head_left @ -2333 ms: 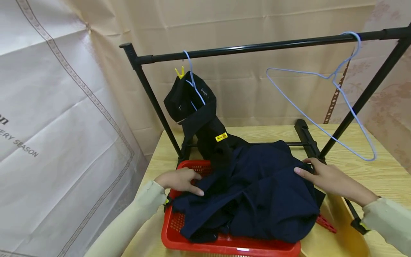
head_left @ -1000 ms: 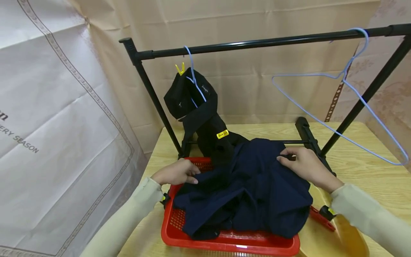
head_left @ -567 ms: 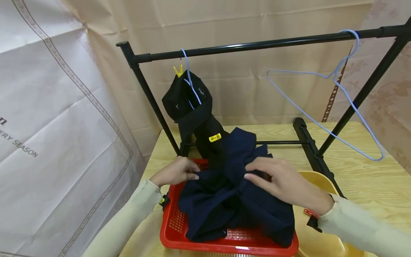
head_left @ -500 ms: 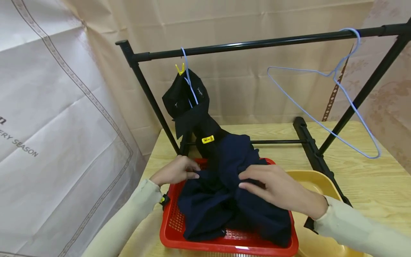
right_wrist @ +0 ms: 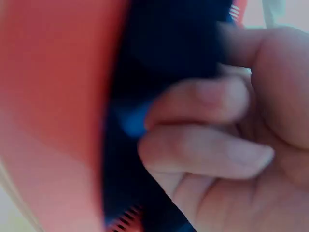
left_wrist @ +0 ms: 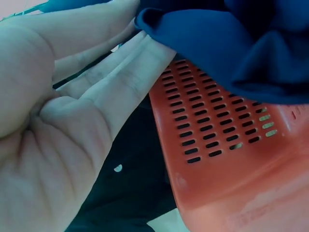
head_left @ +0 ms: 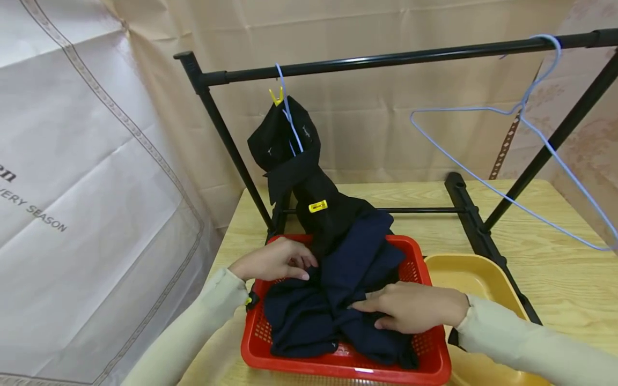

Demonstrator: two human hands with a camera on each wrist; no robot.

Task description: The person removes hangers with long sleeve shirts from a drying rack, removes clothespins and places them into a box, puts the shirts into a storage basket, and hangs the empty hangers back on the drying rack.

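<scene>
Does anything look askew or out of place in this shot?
Yes: the black garment on the blue hanger hangs bunched and slanting, its lower part trailing down to the red basket instead of hanging straight.

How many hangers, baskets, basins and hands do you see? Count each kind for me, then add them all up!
Blue hangers: 2
Red basket: 1
Yellow basin: 1
Hands: 2 (left hand, right hand)
Total: 6
</scene>
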